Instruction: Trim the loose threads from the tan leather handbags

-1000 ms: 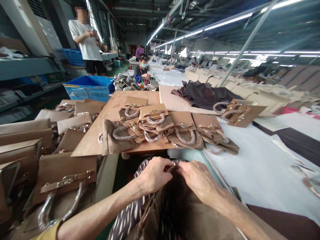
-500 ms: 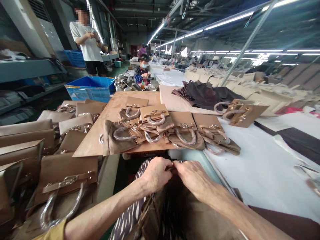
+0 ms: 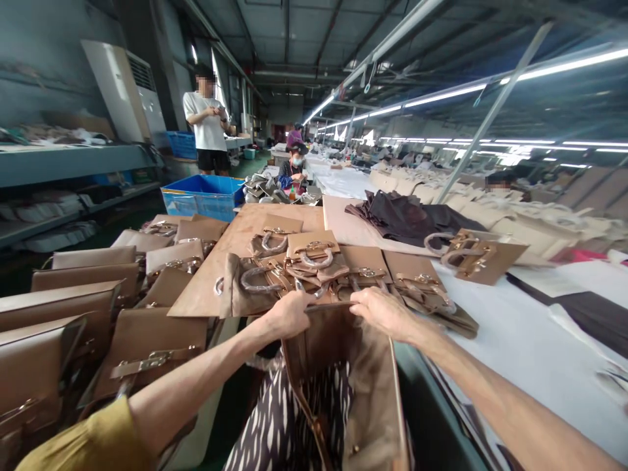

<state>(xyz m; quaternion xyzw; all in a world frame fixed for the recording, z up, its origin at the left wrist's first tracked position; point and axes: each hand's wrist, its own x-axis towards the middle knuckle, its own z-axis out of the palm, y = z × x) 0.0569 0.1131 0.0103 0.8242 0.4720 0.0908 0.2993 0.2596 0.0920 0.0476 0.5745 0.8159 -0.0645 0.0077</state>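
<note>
A brown handbag (image 3: 375, 386) hangs open over my lap, its dark inside facing me. My left hand (image 3: 290, 313) pinches its far top edge on the left. Farther right along that same edge, my right hand (image 3: 385, 315) grips it with fingers closed. Between the two hands the rim runs fairly straight. Just beyond them, several tan handbags (image 3: 314, 245) with plastic-wrapped handles and gold-coloured clasps lie heaped on a brown board (image 3: 201, 288). The lower part of the held bag runs out of view.
Rows of tan handbags (image 3: 83, 297) stand on the left. A blue crate (image 3: 201, 196) is behind the board. Dark folded material (image 3: 407, 212) and another handbag (image 3: 485, 255) lie to the right on a white-covered table (image 3: 520, 353). People work or stand farther back.
My hands have moved apart along the bag's edge, stretching its rim between them. The bag's mouth now shows more widely. The view has tilted up and shifted left.
</note>
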